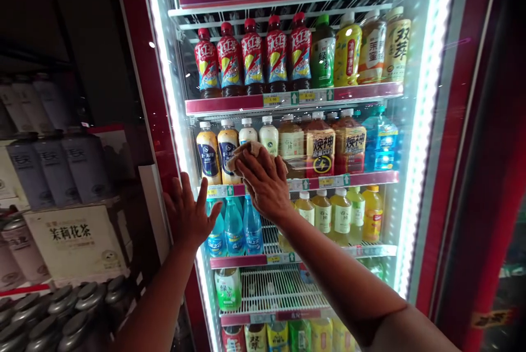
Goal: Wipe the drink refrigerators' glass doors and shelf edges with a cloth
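My right hand (266, 183) presses a beige cloth (240, 156) flat against the glass door (283, 220) of a lit drinks cooler. The cloth shows past the fingertips and at the hand's right side; the palm hides the rest of it. Lower and to the left, my left hand (191, 215) is open with its fingers spread, at the left edge of the door and its dark red frame (131, 29). It holds nothing. Behind the glass near my right hand stand bottles with dark blue labels (208, 149) and pale tea bottles (269, 134).
Several shelves of drinks fill the cooler, with red-labelled tea bottles (252, 59) on an upper one and blue bottles (234, 226) lower down. At left are grey canisters (51, 168), a cream box (78, 242) and metal-lidded containers (78, 319).
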Demonstrator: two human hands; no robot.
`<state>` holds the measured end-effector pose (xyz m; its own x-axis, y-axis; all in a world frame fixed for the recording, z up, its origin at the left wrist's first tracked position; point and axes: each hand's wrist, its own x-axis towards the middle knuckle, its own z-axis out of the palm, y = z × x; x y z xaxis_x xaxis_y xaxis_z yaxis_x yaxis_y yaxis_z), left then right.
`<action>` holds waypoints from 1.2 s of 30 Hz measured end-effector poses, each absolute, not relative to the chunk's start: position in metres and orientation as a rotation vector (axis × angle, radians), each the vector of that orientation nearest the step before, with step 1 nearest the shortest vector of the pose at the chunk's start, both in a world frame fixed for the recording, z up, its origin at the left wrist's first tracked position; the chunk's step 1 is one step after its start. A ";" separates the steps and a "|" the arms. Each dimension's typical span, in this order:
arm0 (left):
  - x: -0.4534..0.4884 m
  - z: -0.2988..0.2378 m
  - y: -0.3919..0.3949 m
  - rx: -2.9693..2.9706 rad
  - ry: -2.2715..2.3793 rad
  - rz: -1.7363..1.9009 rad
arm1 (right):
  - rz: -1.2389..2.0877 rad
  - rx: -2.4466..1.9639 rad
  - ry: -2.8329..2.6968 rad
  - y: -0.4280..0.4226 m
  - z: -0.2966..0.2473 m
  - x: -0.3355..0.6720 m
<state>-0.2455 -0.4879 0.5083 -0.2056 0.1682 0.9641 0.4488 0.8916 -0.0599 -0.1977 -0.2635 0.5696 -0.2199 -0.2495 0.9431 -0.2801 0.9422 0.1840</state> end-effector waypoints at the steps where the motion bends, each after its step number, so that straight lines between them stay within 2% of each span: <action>1: -0.246 0.508 -0.489 -0.466 -1.782 -0.277 | 0.033 0.383 -1.815 -0.265 0.570 -0.198; 5: -0.246 0.507 -0.490 -0.450 -1.784 -0.299 | 0.113 0.271 -1.803 -0.277 0.576 -0.201; 12: -0.247 0.505 -0.491 -0.451 -1.757 -0.324 | 0.024 0.388 -1.854 -0.289 0.569 -0.203; 17: -0.245 0.506 -0.491 -0.456 -1.728 -0.341 | 0.096 0.267 -1.801 -0.302 0.585 -0.209; 23: -0.245 0.504 -0.495 -0.494 -1.698 -0.385 | -0.105 0.507 -1.845 -0.317 0.578 -0.212; 29: -0.244 0.501 -0.499 -0.543 -1.646 -0.495 | 0.011 0.370 -1.840 -0.343 0.588 -0.217; 36: -0.235 0.500 -0.495 -0.671 -1.427 -0.730 | -0.067 0.608 -1.858 -0.359 0.576 -0.222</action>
<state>-0.2352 -0.4951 0.5005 0.0073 -0.0445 0.9990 0.7841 0.6203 0.0218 -0.2223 -0.3586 0.5756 -0.2428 -0.4378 0.8657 -0.3742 0.8656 0.3329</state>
